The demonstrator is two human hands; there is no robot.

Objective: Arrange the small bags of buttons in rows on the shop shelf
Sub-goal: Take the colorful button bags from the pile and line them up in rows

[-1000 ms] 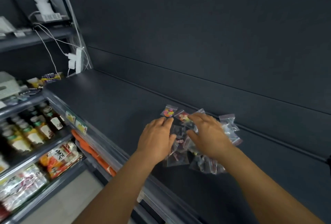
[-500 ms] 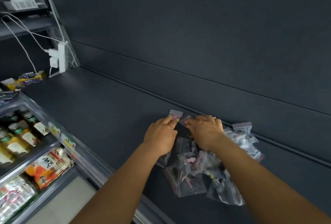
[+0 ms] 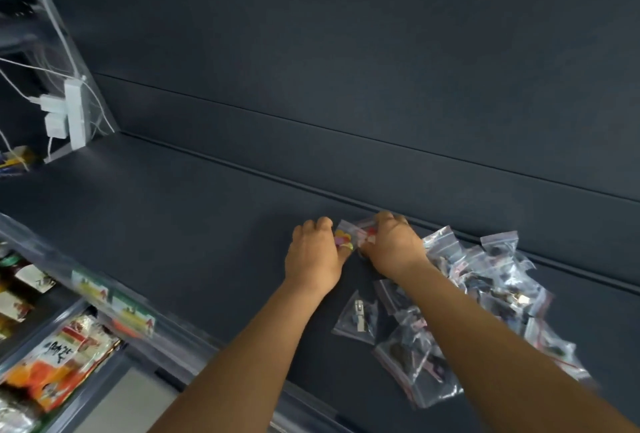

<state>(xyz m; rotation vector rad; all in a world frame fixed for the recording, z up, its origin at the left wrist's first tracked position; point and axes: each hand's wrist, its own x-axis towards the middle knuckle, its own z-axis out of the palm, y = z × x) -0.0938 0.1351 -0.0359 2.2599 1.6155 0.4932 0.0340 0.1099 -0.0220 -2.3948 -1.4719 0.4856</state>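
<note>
From the head camera, a dark shelf (image 3: 194,224) is seen from above, with a dark back panel (image 3: 346,51) rising behind it. Both hands are brought together near the back edge of the shelf, close to the groove where shelf meets panel. A small clear bag (image 3: 351,233) holding bright yellow, pink and red pieces is pinned flat between them. The left hand (image 3: 313,256) is laid knuckles-up at the bag's left edge, fingers curled down onto it; whether the bag is pinched or only pressed cannot be told, since the fingertips are hidden. The right hand (image 3: 393,247) is curled over the bag's right edge, fingers bent at its top; its grip is likewise hidden underneath.

A loose heap of bags (image 3: 491,280) is spread to the right of the right forearm, touching one another and overlapping, not in rows. One single bag (image 3: 358,318) with a pale metal-looking piece is lying apart between the two forearms, and a larger cluster of bags (image 3: 415,370) is lying just below it, partly covered by the right arm.

At far left, a white power strip (image 3: 74,110) with plugs and white cables is fixed to the upright. Below the shelf's front edge, price tags (image 3: 114,304) are seen, and packaged snacks (image 3: 59,363) are stacked on the lower shelf.
</note>
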